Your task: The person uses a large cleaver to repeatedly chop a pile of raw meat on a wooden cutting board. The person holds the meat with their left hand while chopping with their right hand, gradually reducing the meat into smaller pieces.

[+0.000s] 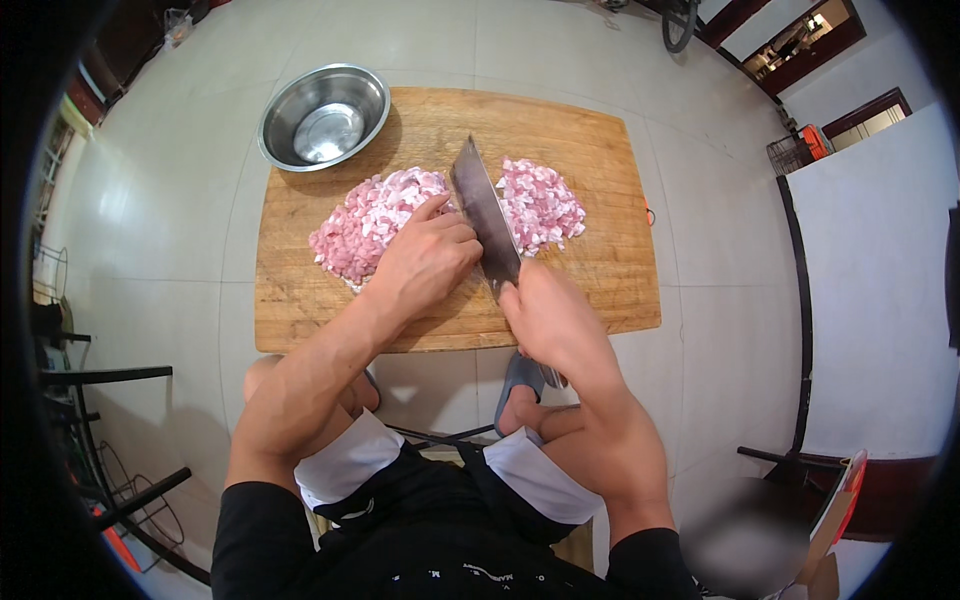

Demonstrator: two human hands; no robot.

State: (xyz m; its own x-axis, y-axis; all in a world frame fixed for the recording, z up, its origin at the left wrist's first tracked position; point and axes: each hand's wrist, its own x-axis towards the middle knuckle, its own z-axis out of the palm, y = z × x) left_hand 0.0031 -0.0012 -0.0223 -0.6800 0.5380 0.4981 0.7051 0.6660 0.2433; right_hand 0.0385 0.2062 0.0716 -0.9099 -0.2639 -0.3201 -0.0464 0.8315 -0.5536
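A wooden cutting board (600,285) carries two heaps of diced pink and white meat. The larger heap (362,225) lies left of centre, the smaller heap (540,203) to the right. Between them stands a cleaver (484,212), its broad dark blade on edge and tilted. My right hand (548,308) is wrapped round the cleaver's handle, whose end shows below the wrist. My left hand (430,250) rests at the right side of the larger heap, fingers curled over meat, knuckles close beside the blade. What lies under its palm is hidden.
A steel bowl (330,130) stands at the board's far left corner, with no food visible in it. My knees and slippered feet (520,385) are at the near edge. Black metal bars (110,376) stand at left, a white panel (880,290) at right.
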